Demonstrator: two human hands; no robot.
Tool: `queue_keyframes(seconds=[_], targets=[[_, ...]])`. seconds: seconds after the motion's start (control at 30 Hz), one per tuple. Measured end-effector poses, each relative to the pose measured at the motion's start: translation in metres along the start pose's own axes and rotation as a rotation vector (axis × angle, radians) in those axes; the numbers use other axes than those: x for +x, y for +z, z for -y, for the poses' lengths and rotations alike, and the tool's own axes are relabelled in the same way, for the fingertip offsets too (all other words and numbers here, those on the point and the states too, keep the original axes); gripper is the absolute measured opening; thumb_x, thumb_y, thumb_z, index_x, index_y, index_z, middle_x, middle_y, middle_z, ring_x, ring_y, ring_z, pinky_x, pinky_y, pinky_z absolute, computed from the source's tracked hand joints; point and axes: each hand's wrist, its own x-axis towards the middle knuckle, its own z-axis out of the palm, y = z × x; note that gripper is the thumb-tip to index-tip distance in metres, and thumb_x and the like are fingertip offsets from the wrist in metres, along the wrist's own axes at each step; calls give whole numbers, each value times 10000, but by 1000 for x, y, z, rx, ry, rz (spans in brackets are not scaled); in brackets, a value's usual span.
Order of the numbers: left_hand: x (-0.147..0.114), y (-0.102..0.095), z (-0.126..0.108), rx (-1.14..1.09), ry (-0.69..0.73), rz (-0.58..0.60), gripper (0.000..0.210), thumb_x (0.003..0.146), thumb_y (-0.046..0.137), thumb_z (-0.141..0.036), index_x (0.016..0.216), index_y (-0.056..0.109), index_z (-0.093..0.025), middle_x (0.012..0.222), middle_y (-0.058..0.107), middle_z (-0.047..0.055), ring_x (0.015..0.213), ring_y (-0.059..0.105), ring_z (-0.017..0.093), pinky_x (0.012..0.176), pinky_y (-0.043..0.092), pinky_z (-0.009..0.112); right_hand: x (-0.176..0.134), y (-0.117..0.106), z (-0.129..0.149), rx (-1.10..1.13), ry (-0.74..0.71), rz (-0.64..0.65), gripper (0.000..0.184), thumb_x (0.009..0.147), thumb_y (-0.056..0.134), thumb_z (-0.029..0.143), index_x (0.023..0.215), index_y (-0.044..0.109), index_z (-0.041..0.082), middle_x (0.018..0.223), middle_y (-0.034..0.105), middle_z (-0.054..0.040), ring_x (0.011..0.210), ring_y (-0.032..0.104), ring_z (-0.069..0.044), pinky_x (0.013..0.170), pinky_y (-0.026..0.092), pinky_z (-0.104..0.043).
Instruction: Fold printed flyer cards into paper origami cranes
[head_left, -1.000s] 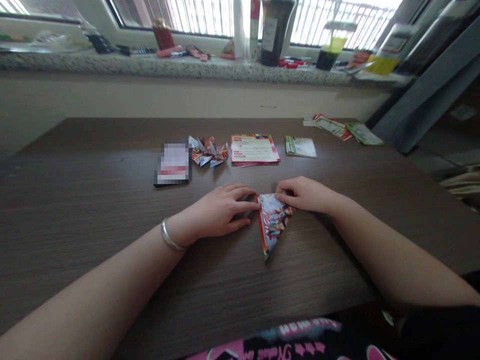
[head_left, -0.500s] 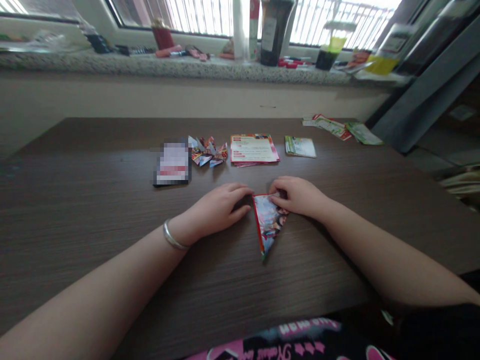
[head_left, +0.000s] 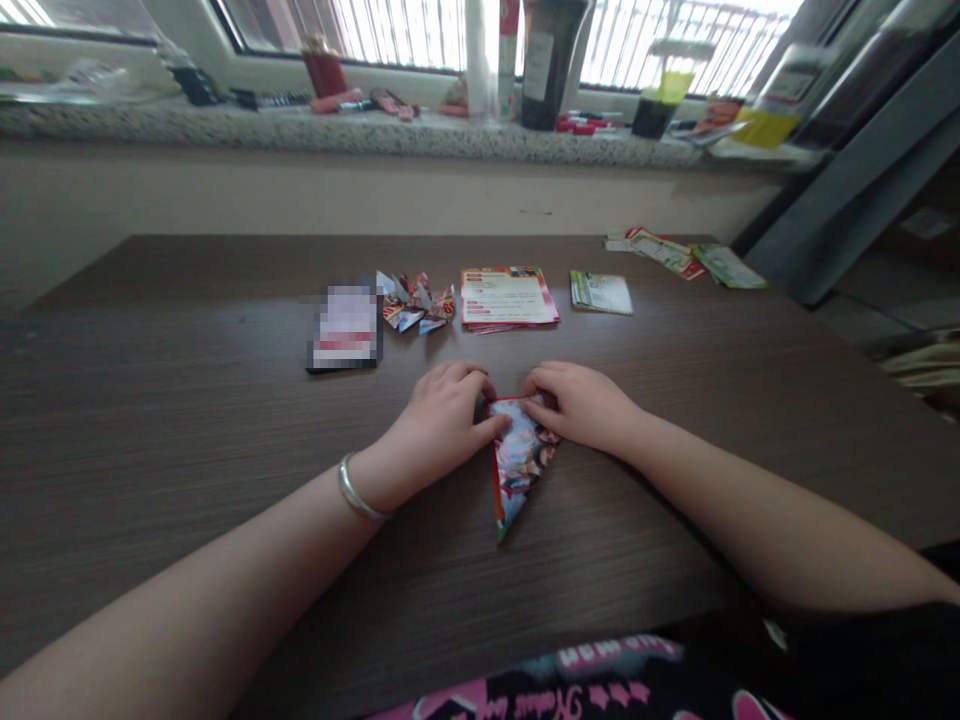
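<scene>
A sheet of printed paper folded into a triangle (head_left: 517, 455) lies on the table in front of me, its sharp tip pointing toward me. It shows a colourful picture and a red-orange strip down its left edge. My left hand (head_left: 446, 415), with a silver bangle on the wrist, pinches the upper left corner, thumb on top. At the upper right corner my right hand (head_left: 585, 402) grips the paper between thumb and curled fingers. The fingertips under and behind the paper are partly hidden.
Beyond my hands on the brown table (head_left: 187, 420) lie a blurred-out rectangular object (head_left: 345, 328), several folded paper pieces (head_left: 416, 303), a stack of printed sheets (head_left: 508, 298), a smaller stack (head_left: 601, 293) and loose printed papers (head_left: 664, 252). Bottles and small items line the windowsill (head_left: 420, 135).
My left hand has closed on the triangle's upper left corner, where it was beside it before. The folded paper and my right hand have shifted slightly left and toward me.
</scene>
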Motion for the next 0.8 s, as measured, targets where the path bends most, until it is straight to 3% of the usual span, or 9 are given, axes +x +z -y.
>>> queue_keyframes(seconds=[0.2, 0.37, 0.63, 0.8], targets=[[-2, 1, -1, -24, -72, -36, 309, 753, 680, -465, 874, 648, -183, 1219, 569, 110, 1183, 493, 331, 1023, 390, 517, 1, 2, 7, 11, -12, -15, 98, 855, 572, 252, 874, 635, 180, 868, 628, -56, 824, 568, -183, 746, 416, -296], [-1, 1, 1, -53, -83, -10, 289, 753, 678, -443, 849, 659, -171, 1233, 562, 130, 1196, 486, 342, 1026, 388, 519, 1, 3, 9, -13, -49, -54, 109, 858, 580, 258, 865, 638, 166, 931, 619, -86, 916, 542, -212, 841, 426, -339], [1, 4, 4, -135, -103, -6, 214, 725, 715, -385, 778, 684, -180, 1277, 570, 122, 1233, 481, 338, 1067, 362, 515, 1, 5, 5, 50, -148, -83, 203, 847, 626, 265, 1021, 697, 189, 1081, 641, -93, 1029, 535, -229, 949, 406, -396], [1, 1, 3, -199, -53, -26, 141, 732, 725, -312, 745, 658, -189, 1218, 636, 98, 1193, 532, 300, 1057, 379, 510, 2, 8, 0, 117, -167, -74, 107, 843, 644, 242, 922, 702, 198, 1075, 668, -71, 1021, 553, -222, 947, 396, -396]])
